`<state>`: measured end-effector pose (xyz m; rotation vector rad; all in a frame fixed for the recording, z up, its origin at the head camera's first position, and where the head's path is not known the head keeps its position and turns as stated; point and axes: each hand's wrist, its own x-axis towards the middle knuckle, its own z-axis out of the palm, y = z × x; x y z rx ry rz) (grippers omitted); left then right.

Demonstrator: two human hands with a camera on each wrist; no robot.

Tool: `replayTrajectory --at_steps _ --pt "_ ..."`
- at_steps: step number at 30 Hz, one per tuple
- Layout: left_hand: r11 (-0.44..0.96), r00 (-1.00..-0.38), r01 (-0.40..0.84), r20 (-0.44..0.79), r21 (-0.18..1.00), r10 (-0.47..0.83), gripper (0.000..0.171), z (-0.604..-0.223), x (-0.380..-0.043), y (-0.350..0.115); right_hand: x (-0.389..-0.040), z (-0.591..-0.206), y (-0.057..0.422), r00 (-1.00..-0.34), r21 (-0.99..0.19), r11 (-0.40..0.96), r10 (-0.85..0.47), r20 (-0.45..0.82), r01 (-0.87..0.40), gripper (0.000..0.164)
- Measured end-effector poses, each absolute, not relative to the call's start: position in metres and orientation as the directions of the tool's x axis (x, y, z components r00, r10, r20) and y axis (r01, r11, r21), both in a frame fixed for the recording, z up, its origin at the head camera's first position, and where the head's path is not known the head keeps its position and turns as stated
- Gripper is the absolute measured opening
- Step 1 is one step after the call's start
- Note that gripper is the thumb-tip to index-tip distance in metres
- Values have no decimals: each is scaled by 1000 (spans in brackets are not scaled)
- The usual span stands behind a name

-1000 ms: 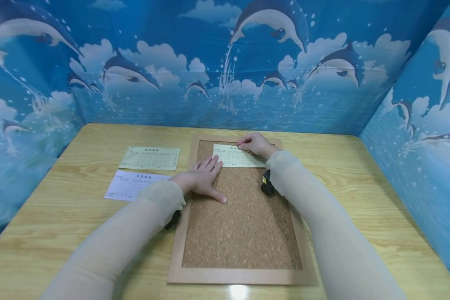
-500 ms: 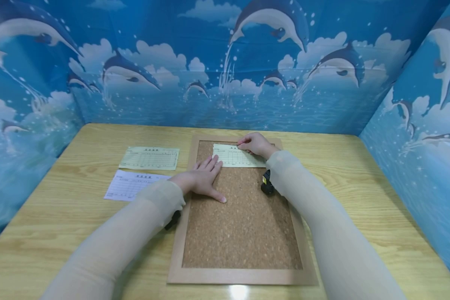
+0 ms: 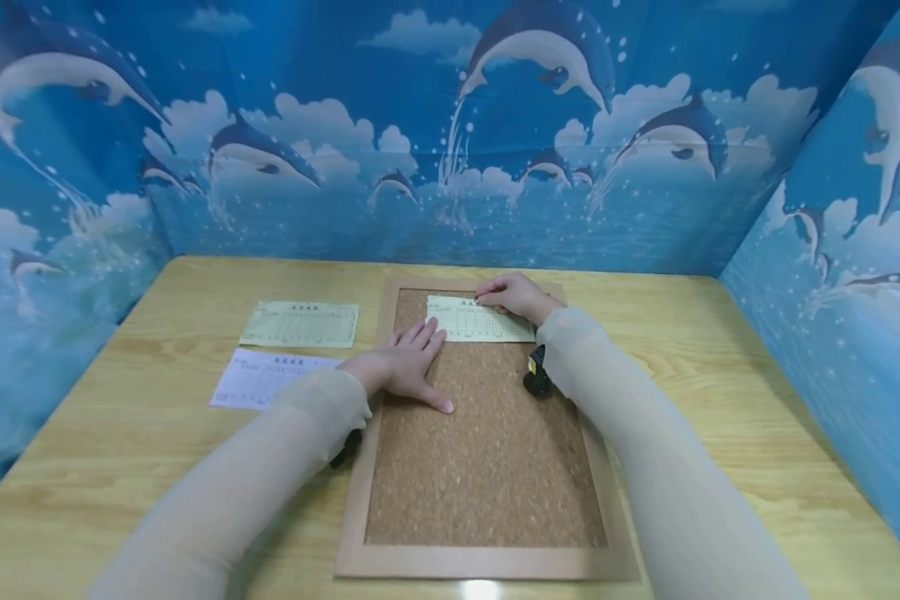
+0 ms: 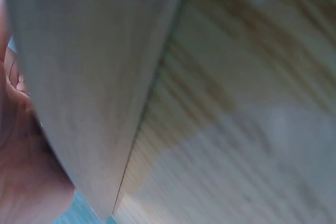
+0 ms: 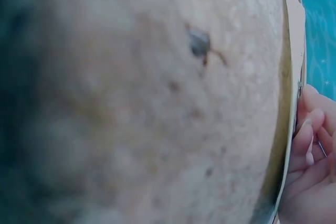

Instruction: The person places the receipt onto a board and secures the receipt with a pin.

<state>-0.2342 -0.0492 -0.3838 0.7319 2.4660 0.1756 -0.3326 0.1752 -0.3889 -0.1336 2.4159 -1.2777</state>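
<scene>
A framed corkboard (image 3: pixel 487 467) lies on the table with a pale green printed form (image 3: pixel 468 321) across its top end. My left hand (image 3: pixel 405 369) rests on the board with spread fingers, its fingertips at the form's lower left corner. My right hand (image 3: pixel 517 297) is at the form's upper edge, thumb and forefinger pinching a tiny reddish thing (image 3: pixel 479 297), like a pushpin, mostly hidden by the fingers. In the right wrist view, curled fingers (image 5: pixel 310 129) stand close over the paper's edge (image 5: pixel 286 174). The left wrist view shows mainly the frame's side (image 4: pixel 89 77) and part of the palm (image 4: pixel 31 166).
Left of the board lie a second pale green form (image 3: pixel 300 325) and a white form (image 3: pixel 258 379), the latter partly covered by the left sleeve (image 3: pixel 315 417). The wooden table (image 3: pixel 720 375) extends to both sides. A blue dolphin-print curtain (image 3: pixel 420 208) encloses its back and sides.
The whole head view has shifted slightly, with everything a little lower in the picture. Both hands keep their places on the corkboard and the form.
</scene>
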Motion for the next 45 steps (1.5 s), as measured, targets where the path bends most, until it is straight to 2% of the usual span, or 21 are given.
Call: replayTrajectory --at_steps 18,29,45 --pt "848 -705 463 -472 258 529 123 -380 -228 -47 -328 -388 174 -916 -794 600 -260 -307 96 20" --pt "849 -707 456 -471 268 528 127 -386 -234 -48 -332 -389 172 -921 -793 599 -240 -308 109 19" --pt "830 -709 486 -433 273 557 128 -389 -233 -50 -328 -387 172 -922 -780 623 -261 -285 65 21"
